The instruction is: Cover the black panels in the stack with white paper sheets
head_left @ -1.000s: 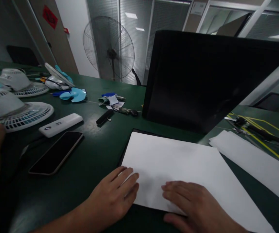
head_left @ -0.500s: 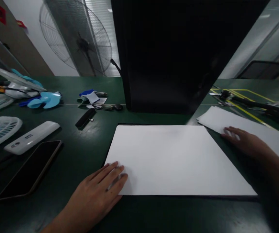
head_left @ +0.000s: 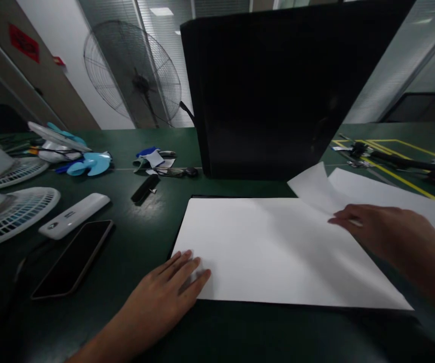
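Note:
A white sheet of paper [head_left: 248, 252] lies flat on a thin dark base whose edge shows along the left and bottom. My left hand [head_left: 168, 285] rests with its fingers spread over the left edge of this sheet. Between the thumb and fingers of my right hand [head_left: 384, 227] is a second sheet of paper [head_left: 314, 189], its far corner lifted and curled above the flat sheet's right side. More white paper [head_left: 402, 196] lies at the right, partly hidden behind my right hand and forearm.
A large black panel [head_left: 278, 101] stands upright behind the paper. At the left are a phone [head_left: 75, 257], a white device [head_left: 74, 216], a black stapler-like object [head_left: 145, 189], blue fan blades [head_left: 91, 164] and white fan grilles [head_left: 20, 217]. A black rod [head_left: 399, 159] lies far right.
My right hand has pinched a sheet from the paper at the right and lifted it left, over the flat sheet's edge. My left hand stays on the flat sheet. The view has shifted slightly.

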{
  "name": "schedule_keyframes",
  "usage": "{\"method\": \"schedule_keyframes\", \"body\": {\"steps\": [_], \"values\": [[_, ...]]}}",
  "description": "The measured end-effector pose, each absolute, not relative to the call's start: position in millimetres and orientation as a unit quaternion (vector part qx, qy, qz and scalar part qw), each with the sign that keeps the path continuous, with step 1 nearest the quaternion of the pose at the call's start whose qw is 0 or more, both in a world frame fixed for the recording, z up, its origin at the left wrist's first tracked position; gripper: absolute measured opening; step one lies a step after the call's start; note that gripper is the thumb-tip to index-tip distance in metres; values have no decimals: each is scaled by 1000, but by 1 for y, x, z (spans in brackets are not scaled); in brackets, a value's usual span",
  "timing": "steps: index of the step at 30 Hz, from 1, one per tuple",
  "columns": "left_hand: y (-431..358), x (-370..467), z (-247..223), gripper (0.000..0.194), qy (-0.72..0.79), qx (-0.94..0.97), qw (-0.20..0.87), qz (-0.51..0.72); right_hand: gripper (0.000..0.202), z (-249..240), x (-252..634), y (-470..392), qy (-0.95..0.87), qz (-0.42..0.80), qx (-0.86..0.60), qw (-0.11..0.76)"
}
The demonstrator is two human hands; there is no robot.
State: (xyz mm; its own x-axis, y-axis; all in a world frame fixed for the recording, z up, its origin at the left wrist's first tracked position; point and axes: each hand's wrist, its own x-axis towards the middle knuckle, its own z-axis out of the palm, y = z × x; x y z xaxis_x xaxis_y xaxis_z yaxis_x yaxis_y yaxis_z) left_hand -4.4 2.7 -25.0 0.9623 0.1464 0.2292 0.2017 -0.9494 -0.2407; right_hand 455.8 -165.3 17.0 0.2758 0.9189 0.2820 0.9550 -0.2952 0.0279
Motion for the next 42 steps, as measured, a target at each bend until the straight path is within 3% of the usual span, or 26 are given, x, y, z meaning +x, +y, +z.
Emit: {"method": "schedule_keyframes", "body": {"steps": [3, 7, 9, 15, 22, 25, 31, 35, 42], "values": [[3, 0, -20, 33, -97, -980, 102, -138, 30, 5, 381, -159, -704, -131, -698, 31], [1, 4, -19, 23, -113, -973, 84, -181, 40, -17, 306, -153, -812, -170, -552, 84], [0, 5, -19, 13, -117, -971, 73, -195, 38, -23, 288, -152, -815, -180, -538, 120], [-4, 8, -12, 9, -93, -959, 72, -259, 41, -23, 271, -151, -815, -171, -533, 148], [-2, 7, -11, 9, -48, -955, 84, -279, 41, -23, 264, -149, -837, -124, -518, 125], [-1, 5, -12, 18, -45, -959, 95, -262, 39, -20, 266, -148, -831, -61, -538, 126], [-4, 1, -14, 17, -92, -951, 119, -271, 40, -16, 267, -148, -794, 53, -595, 109], [-7, -1, -15, 24, -160, -944, 141, -253, 41, -16, 266, -148, -782, 65, -612, 103], [-5, -2, -15, 26, -151, -951, 141, -232, 43, -10, 268, -146, -791, 70, -600, 96]]}}
